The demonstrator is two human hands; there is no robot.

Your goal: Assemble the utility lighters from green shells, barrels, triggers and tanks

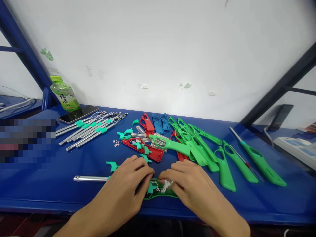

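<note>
A green lighter shell half (161, 197) lies open side up near the table's front edge, with a teal trigger (150, 188) and thin white wires inside. My left hand (128, 186) is closed over its left end, fingers curled around it. From under that hand a silver metal tube (90, 178) sticks out to the left. My right hand (190, 179) pinches a small clear fuel tank (170, 183) with a white fitting at the shell's middle; the palm hides most of it. A loose teal trigger (113, 166) lies beside my left hand.
Several metal tubes with wires (91, 130) lie at the left, near a phone (77, 113) and a bottle (64, 95). Red shells (155, 154), blue shells (157, 123) and green shells (225, 174) spread behind and right. An assembled green lighter (265, 163) lies far right.
</note>
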